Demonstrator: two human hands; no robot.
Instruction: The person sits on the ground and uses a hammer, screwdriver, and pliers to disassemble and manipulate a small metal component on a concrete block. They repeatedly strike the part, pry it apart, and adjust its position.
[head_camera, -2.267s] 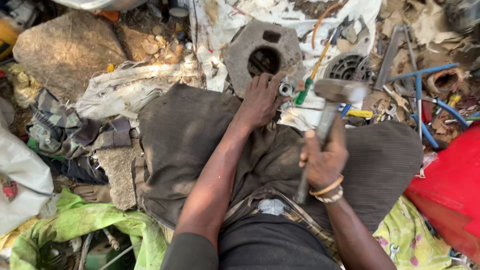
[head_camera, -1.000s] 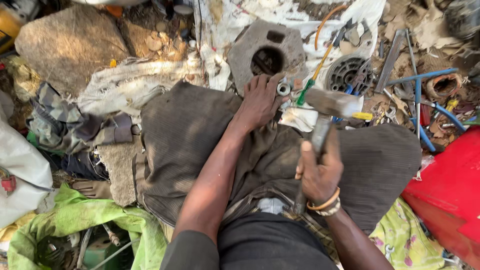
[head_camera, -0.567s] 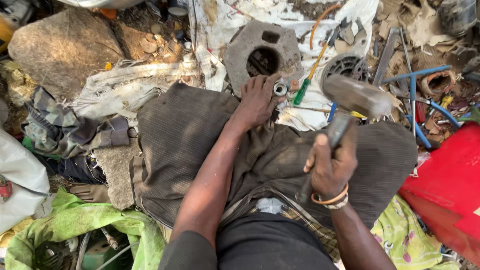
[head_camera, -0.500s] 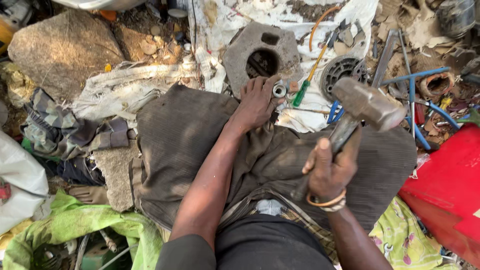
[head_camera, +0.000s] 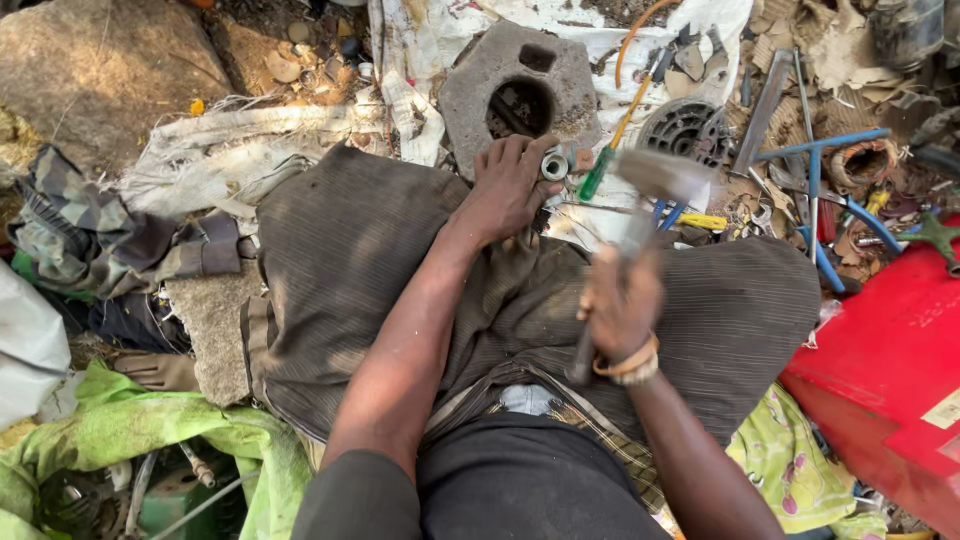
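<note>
Seated view from above, ordered by size. Your lap, in dark ribbed trousers (head_camera: 360, 260), fills the middle of the frame. A large brown rock (head_camera: 100, 70) lies at upper left, and a red container (head_camera: 890, 370) occupies the right edge. Crumpled green cloth (head_camera: 150, 430) sits at lower left. Directly ahead of your knees rests a grey hexagonal concrete block (head_camera: 470, 90) with a round hole through its centre and a small rectangular recess near its far edge; it lies on dirty white sacking (head_camera: 430, 40).

Right of the block is a round black slotted disc (head_camera: 685, 125), with blue-handled tools (head_camera: 815, 190) scattered beyond it among scrap.

Your right hand (head_camera: 622, 300) is closed around the handle of a hammer (head_camera: 655, 185); the head is blurred and raised above your right thigh, just right of the small work piece. A band circles that wrist.

Your left hand (head_camera: 510, 185) rests at the near edge of the block, its fingers curled and steadying a small silver metal ring (head_camera: 554, 165), which sits upright just below the block's hole. A green-handled screwdriver (head_camera: 610, 150) lies just beside the ring.
</note>
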